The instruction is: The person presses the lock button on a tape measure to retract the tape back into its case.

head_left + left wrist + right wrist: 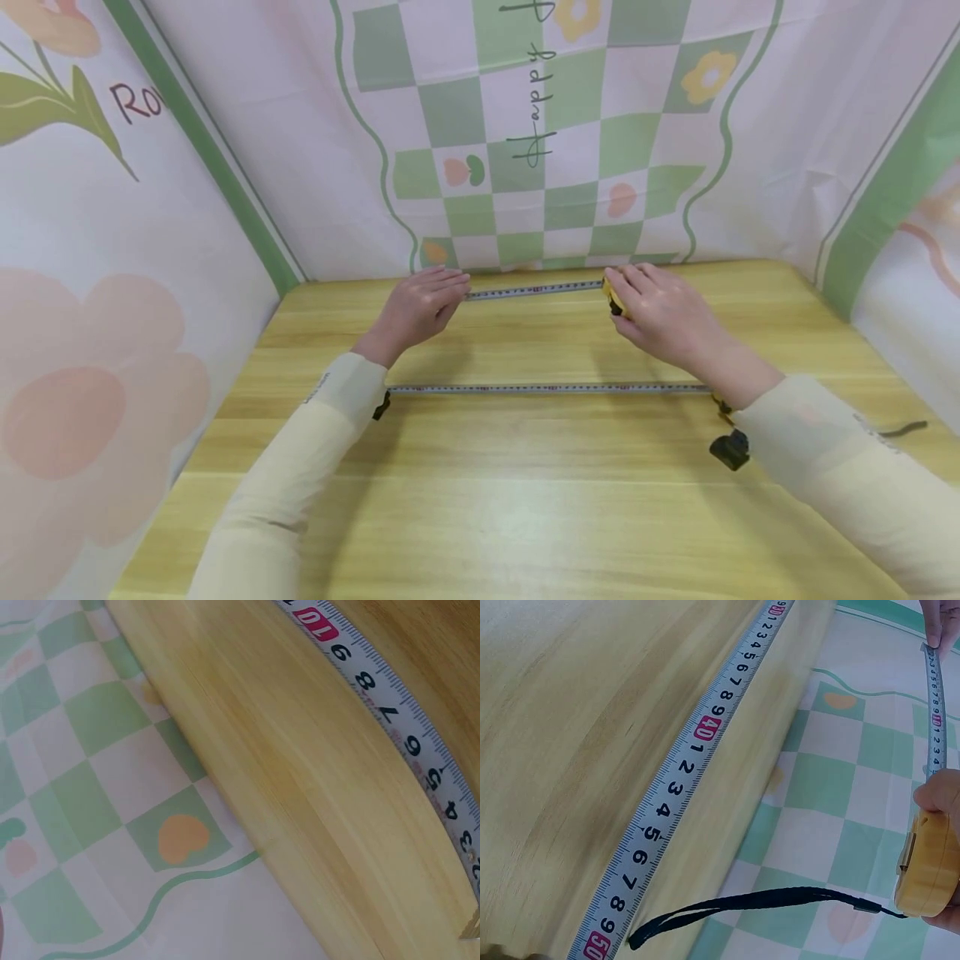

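In the head view my right hand point(663, 312) grips a yellow tape measure point(615, 296) above the table's far part. Its blade point(536, 289) is drawn out to the left. My left hand point(427, 304) pinches the blade's end; the right wrist view shows those fingers point(934, 626) at the tip. From the held tape measure hangs a black strap point(765, 901). A second tape blade point(517, 388) lies extended across the table, nearer me. Its low numbers and metal hook point(472, 927) appear in the left wrist view. A yellow and black case point(722, 406) at its right end is mostly hidden.
The wooden table point(480, 517) meets a checkered cloth wall point(517, 158) at the back, with printed cloth at both sides. Small black objects sit beside the left cuff point(382, 406) and right cuff point(731, 451). A dark strap point(906, 429) lies at the right.
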The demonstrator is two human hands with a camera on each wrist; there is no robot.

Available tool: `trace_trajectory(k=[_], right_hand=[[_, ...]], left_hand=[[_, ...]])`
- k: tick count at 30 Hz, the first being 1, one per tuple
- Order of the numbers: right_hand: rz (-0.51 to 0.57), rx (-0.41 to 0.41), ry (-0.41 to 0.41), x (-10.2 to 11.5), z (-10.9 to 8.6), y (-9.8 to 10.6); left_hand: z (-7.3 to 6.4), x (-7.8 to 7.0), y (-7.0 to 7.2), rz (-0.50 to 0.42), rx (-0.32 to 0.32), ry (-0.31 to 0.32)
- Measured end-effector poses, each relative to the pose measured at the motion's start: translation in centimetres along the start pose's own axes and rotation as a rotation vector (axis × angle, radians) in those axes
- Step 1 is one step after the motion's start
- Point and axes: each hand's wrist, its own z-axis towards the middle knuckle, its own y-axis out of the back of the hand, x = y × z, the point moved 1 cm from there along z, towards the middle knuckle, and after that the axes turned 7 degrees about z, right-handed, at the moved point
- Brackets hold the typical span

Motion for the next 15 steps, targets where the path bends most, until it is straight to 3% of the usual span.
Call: trace_trajectory(k=[15], right_hand=[[0.01, 0.026, -0.029, 0.55, 0.48, -0.07]], left_hand=[[0.58, -0.38, -0.29, -0.003, 0.032, 0.016]])
